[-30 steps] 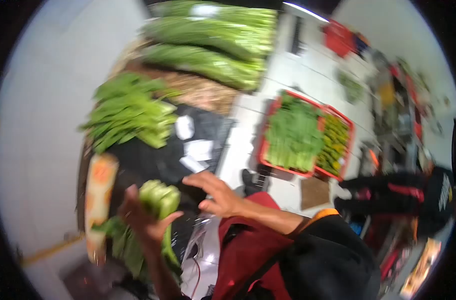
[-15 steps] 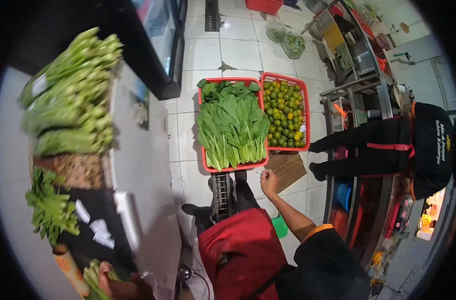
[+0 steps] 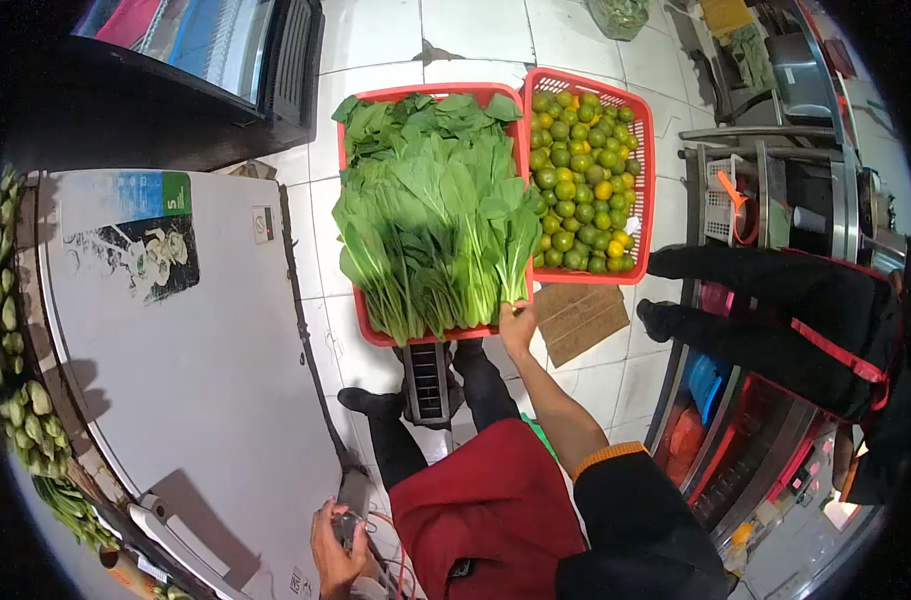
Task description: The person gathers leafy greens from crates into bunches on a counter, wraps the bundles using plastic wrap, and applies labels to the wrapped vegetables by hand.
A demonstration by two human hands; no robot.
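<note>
My right hand (image 3: 518, 326) is at the lower right corner of a red plastic basket (image 3: 375, 330), its fingers closed on the stem ends of the leafy greens (image 3: 445, 220). The greens fill the basket, their leaves away from me and pale stems toward me. My left hand (image 3: 337, 552) is low, beside the white chest freezer (image 3: 190, 330), with thumb and fingers apart and slightly curled. Behind its fingers shows a shiny round object (image 3: 346, 524); I cannot tell whether the hand touches it. No vegetable shows in that hand.
A second red basket (image 3: 645, 180) of green and yellow citrus adjoins the first. Flattened cardboard (image 3: 580, 322) lies on the tiles. A floor drain grate (image 3: 428, 385) runs between my feet. Another person's legs (image 3: 765, 300) are at the right, by metal shelving. More vegetables (image 3: 35, 430) line the far left.
My view has turned down toward the baskets. My right hand has reached to the greens' stems. My left hand has moved off the green stalks on the left and down beside the freezer.
</note>
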